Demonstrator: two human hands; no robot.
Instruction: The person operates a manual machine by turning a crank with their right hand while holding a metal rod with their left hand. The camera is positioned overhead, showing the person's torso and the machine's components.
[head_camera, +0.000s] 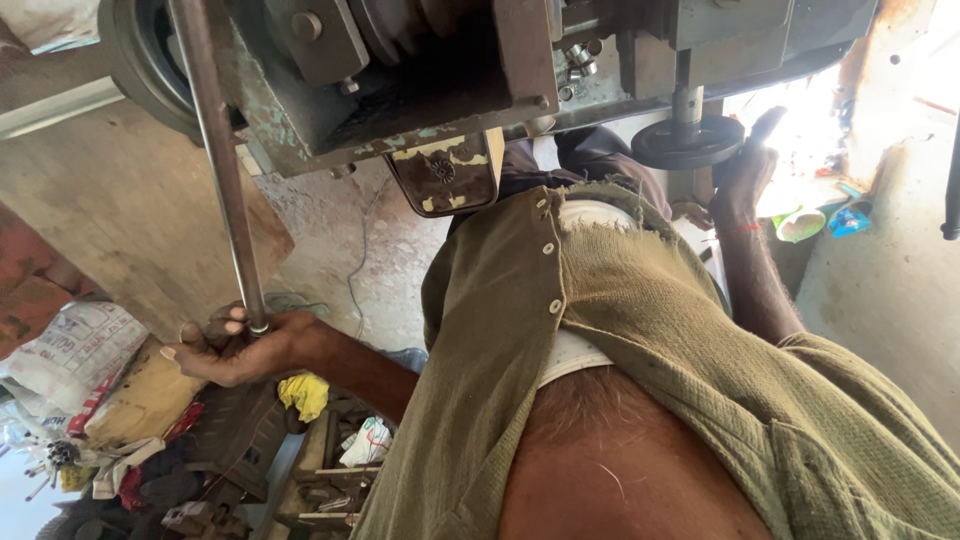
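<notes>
The left hand (235, 350) is shut tight around the low end of a long metal rod (215, 150). The fingers wrap round the rod and the thumb lies next to them. From the hand, the rod runs up and a little to the left, almost straight, until it meets the big grey machine (420, 90) at the top edge of the view. So all of the rod's length is above the grip, and only the very tip pokes out under the hand.

The right hand (745, 170) is well apart from the rod, on the other side of the green shirt (620, 330). It is up by a black round wheel (680, 145) that hangs under the machine. The hand touches the wheel's right rim, with the fingers pointing up. I cannot tell if it holds the wheel or only leans on it.

The left hand is the one on the rod. Below it, on the floor, lie white sacks (70, 350) and a yellow cloth (305, 393)
</notes>
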